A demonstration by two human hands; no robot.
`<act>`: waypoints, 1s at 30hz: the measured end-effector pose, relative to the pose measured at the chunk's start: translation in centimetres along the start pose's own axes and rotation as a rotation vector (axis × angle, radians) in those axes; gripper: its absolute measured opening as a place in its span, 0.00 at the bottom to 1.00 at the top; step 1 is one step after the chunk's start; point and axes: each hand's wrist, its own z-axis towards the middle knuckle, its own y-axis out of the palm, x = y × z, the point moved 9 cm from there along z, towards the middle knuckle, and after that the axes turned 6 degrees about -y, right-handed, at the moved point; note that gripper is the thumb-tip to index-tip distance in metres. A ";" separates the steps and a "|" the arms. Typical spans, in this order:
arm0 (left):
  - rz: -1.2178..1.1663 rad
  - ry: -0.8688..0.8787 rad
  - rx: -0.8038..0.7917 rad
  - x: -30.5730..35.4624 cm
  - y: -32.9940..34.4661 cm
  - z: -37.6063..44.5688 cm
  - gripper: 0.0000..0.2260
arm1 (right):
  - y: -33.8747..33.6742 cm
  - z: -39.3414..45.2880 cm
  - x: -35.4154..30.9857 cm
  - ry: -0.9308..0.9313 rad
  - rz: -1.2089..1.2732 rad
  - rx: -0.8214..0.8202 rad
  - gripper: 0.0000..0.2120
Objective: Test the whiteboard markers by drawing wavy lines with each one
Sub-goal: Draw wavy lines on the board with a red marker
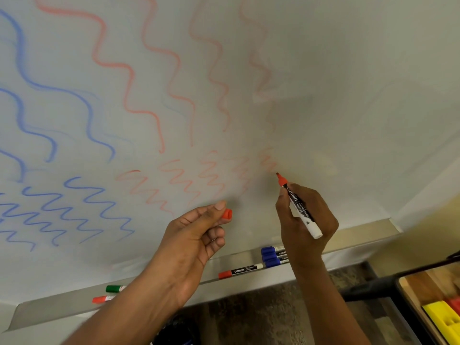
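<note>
Your right hand gripped the red Camlin whiteboard marker, tip aimed at eleven o'clock beside the faint squiggles, while your left hand pinched its cap, kept ready for recapping.

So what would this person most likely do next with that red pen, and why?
Probably press the tip of the uncapped red whiteboard marker in the right hand onto the white board and draw a further wavy line. The tip sits just below the faintest red squiggle, beside bare board, and the left hand pinches the red cap, so capping looks premature.
</note>
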 end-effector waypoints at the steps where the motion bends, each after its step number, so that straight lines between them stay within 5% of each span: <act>1: -0.001 -0.001 0.001 0.0 0.0 0.0 0.11 | -0.1 -0.1 0.3 0.019 0.003 0.008 0.05; 18: -0.010 -0.054 0.031 -1.6 -1.9 -0.2 0.12 | 1.1 -4.2 1.7 0.266 0.096 -0.102 0.04; 23: -0.048 -0.071 0.055 -1.8 -3.5 -0.6 0.14 | 0.1 -4.4 -2.0 0.408 0.184 -0.011 0.06; 30: -0.091 -0.068 0.023 -1.0 -6.6 -2.0 0.13 | 1.5 -6.6 -9.6 0.609 0.384 -0.124 0.07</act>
